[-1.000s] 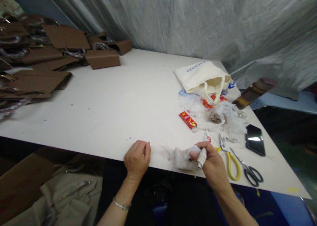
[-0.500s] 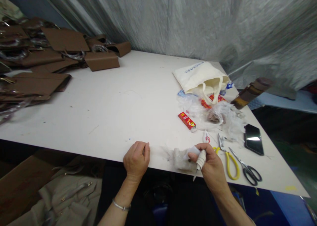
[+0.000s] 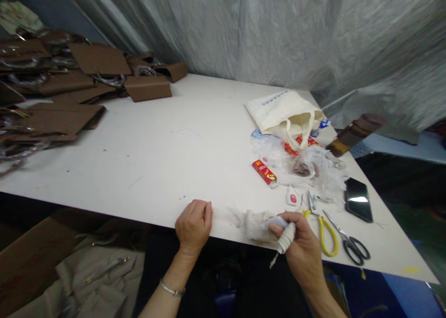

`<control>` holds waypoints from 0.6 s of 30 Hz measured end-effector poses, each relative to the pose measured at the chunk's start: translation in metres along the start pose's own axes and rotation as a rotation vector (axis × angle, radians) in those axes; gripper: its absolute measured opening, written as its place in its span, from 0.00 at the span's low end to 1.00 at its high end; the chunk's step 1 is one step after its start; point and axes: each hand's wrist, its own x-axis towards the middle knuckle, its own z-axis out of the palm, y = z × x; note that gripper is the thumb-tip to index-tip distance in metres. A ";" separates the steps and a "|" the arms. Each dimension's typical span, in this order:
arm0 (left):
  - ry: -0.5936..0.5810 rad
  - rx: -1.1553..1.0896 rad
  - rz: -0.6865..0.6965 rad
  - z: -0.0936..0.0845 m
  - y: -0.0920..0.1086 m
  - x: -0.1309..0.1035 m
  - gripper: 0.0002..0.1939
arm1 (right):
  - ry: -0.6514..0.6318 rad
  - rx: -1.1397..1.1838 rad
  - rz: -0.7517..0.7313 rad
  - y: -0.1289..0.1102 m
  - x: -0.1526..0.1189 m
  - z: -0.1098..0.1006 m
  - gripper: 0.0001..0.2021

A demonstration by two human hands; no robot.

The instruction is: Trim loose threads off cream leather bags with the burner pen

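My left hand (image 3: 194,222) rests closed at the front edge of the white table (image 3: 167,160); what it holds, if anything, is hidden. My right hand (image 3: 303,243) is wrapped round a white-taped tool (image 3: 286,238) whose thin tip points down past the table edge. A pale, whitish piece also shows between its thumb and fingers. Just left of that hand lies a whitish, translucent block (image 3: 256,225). To its right are yellow-handled scissors (image 3: 327,236) and black-handled scissors (image 3: 355,248). A small white bottle with a red mark (image 3: 292,197) lies behind.
Brown bags (image 3: 101,60) are piled at the back left. On the right lie a red box (image 3: 265,173), a cream tote bag (image 3: 272,111), crumpled clear plastic (image 3: 324,174), a dark phone (image 3: 358,199) and a brown bottle (image 3: 355,134). Beige items (image 3: 101,271) sit below the table's left front.
My right hand has moved slightly down and right with the taped tool, uncovering more of the whitish block and the small white bottle. My left hand stays closed in nearly the same place.
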 end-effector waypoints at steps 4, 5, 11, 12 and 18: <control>0.004 0.003 0.003 -0.001 0.001 0.000 0.14 | 0.000 0.002 0.017 0.002 -0.001 0.002 0.13; 0.002 0.004 0.002 -0.001 0.001 0.000 0.14 | -0.001 0.005 0.018 0.002 -0.001 0.002 0.13; -0.004 0.006 -0.002 -0.001 0.000 -0.001 0.15 | 0.010 -0.004 0.012 0.000 -0.002 0.003 0.13; -0.005 0.005 -0.002 -0.001 0.000 -0.001 0.15 | 0.007 -0.008 0.008 0.000 -0.003 0.002 0.12; -0.011 -0.003 -0.003 -0.002 0.001 0.001 0.15 | -0.016 -0.016 -0.042 -0.001 -0.004 0.003 0.11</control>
